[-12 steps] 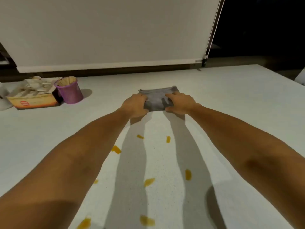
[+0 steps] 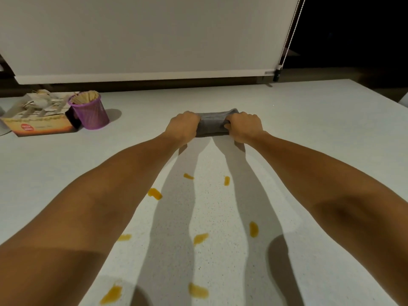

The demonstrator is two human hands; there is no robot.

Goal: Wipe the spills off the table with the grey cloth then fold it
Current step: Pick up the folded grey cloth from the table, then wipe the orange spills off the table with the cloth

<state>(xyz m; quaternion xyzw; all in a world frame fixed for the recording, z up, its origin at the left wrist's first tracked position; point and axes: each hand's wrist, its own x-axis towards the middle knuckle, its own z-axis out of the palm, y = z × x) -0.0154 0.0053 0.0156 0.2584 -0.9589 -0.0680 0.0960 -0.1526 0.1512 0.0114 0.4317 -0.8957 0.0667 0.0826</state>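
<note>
The grey cloth [image 2: 211,124] lies folded small on the white table [image 2: 320,120], far in front of me. My left hand [image 2: 183,127] grips its left edge and my right hand [image 2: 246,127] grips its right edge, both with fingers curled into the fabric. Both arms stretch out over the table. Several yellow-orange spills mark the table nearer to me, such as one spill [image 2: 154,193] by my left forearm, another spill [image 2: 253,229] to the right and a third spill [image 2: 198,290] at the near edge of the view.
A purple cup [image 2: 89,113] full of wooden sticks stands at the back left, next to an open cardboard box [image 2: 37,123] of white utensils. A lowered white roller blind [image 2: 143,40] hangs behind the table, with its bead cord [image 2: 287,40] at the right.
Both hands have closed tighter on the cloth's sides, which now looks narrower and more bunched between them. The spills are unchanged.
</note>
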